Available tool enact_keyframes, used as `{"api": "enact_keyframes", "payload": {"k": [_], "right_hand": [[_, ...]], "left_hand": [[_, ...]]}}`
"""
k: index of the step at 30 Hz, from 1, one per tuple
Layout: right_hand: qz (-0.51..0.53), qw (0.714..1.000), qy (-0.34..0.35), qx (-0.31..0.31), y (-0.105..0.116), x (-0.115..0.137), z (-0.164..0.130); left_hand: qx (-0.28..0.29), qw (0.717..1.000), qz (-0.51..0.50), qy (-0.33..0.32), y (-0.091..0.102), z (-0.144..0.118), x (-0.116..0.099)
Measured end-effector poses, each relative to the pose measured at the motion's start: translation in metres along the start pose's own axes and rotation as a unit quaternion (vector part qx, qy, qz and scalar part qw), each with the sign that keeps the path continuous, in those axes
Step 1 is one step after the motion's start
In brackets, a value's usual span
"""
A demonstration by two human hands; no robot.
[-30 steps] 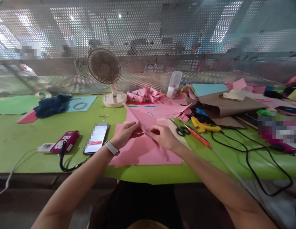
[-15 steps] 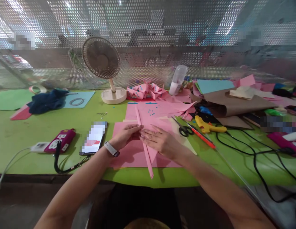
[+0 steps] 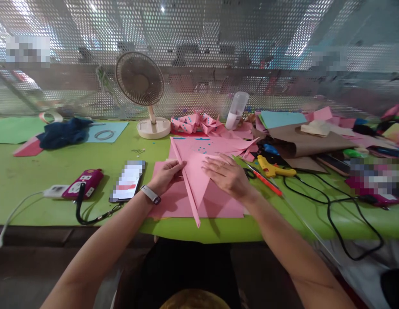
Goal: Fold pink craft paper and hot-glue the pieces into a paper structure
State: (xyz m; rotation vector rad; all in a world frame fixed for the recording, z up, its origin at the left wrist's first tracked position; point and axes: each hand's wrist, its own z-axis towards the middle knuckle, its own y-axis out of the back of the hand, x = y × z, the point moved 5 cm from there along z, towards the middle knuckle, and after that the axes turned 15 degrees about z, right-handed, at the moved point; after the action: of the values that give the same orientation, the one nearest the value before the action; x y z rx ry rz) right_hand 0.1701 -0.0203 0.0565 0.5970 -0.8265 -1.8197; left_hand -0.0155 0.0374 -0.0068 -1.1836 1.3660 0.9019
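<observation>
A sheet of pink paper (image 3: 197,174) has one edge rolled into a thin tube (image 3: 190,191) that slants down toward the table's front edge. My left hand (image 3: 169,175), with a watch on its wrist, pinches the tube's left side between thumb and fingers. On the right, my right hand (image 3: 227,175) rests on the unrolled part with its fingers stretched out flat. Beneath this lie more pink sheets (image 3: 167,204). Scissors (image 3: 250,173), partly hidden behind my right hand, and a red-handled pointed tool (image 3: 267,182) lie just to the right.
A yellow glue gun (image 3: 275,168) with a black cable lies right. A phone (image 3: 128,181) and a magenta case (image 3: 85,183) are left. Behind stand a fan (image 3: 140,79), folded pink paper shapes (image 3: 196,123) and a bottle (image 3: 237,110). Brown paper (image 3: 309,141) is heaped at right.
My hands have moved apart. The right hand has slid right off the tube onto the flat paper. More of the unrolled sheet shows between them, and the tube's upper end has shifted left.
</observation>
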Motion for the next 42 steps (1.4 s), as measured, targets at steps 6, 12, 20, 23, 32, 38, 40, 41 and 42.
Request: {"api": "enact_keyframes", "payload": {"k": [6,12,20,23,32,38,40,41,42], "right_hand": [[0.054,0.997,0.026,0.049,-0.004,0.003,-0.002],[0.041,0.997,0.042,0.056,-0.008,0.01,0.0],[0.011,0.99,0.081,0.112,-0.026,0.027,0.003],[0.003,0.993,0.071,0.095,-0.022,0.025,0.003],[-0.023,0.993,0.092,0.063,-0.014,0.028,0.005],[-0.027,0.992,0.099,0.073,-0.019,0.027,0.003],[-0.03,0.992,0.104,0.067,-0.02,0.029,0.003],[-0.031,0.992,0.108,0.06,-0.02,0.029,0.003],[-0.029,0.992,0.112,0.052,-0.02,0.03,0.002]], "left_hand": [[0.009,1.0,-0.02,0.014,0.004,0.002,0.004],[0.014,1.0,-0.018,0.011,0.006,0.004,0.005],[0.047,0.999,-0.015,0.005,0.0,0.001,0.005],[0.073,0.997,-0.031,0.009,-0.002,-0.003,0.002],[0.081,0.997,0.008,-0.019,-0.002,-0.004,0.004],[0.084,0.996,0.021,-0.024,-0.004,-0.004,0.001],[0.086,0.996,0.018,-0.026,-0.005,-0.004,-0.001],[0.088,0.996,0.017,-0.026,-0.006,-0.005,-0.002],[0.092,0.995,0.017,-0.026,-0.007,-0.005,-0.002]]}}
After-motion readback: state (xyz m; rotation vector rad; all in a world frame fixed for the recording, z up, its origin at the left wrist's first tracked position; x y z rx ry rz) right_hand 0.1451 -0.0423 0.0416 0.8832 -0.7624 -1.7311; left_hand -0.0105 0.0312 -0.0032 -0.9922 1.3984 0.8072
